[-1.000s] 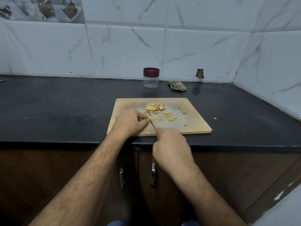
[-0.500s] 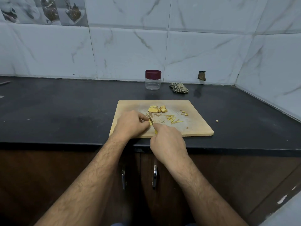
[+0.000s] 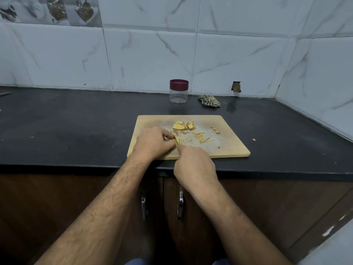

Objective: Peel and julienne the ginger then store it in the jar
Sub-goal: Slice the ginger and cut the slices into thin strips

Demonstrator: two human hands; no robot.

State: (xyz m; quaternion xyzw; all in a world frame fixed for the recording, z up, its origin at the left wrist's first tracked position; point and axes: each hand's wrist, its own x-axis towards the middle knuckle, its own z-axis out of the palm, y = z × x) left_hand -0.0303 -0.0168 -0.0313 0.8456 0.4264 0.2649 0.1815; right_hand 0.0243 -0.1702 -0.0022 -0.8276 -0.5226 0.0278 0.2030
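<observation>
Your left hand [image 3: 152, 143] sits on the near-left part of the pale rectangular wooden cutting board [image 3: 231, 148], fingers curled down, pinching a small yellow ginger slice [image 3: 176, 140] against the board. Your right hand [image 3: 194, 165] is just beside it at the board's near edge, fingers curled as if round a handle, index pointing toward the slice; whatever it holds is hidden under the hand, so can't tell the tool or whether anything is really gripped. Behind your left fingertips lie the bigger peeled yellow ginger chunks [image 3: 183, 125], touching each other. Thin yellow julienned ginger strips [image 3: 202, 136] are scattered mid-board, right of the slice. A few small ginger bits [image 3: 215, 130] lie further right on the board, one stray bit [image 3: 253, 139] off the board on the black stone countertop [image 3: 76, 127]. Clear plastic jar with maroon screw lid [image 3: 179, 91] stands upright at the back by the white marble-look tiled wall [image 3: 152, 60], lid on, well apart from the board. Crumpled checked cloth [image 3: 209, 100] lies right of the jar. Brown cabinet doors with metal handles [image 3: 180, 205] below the counter edge.
</observation>
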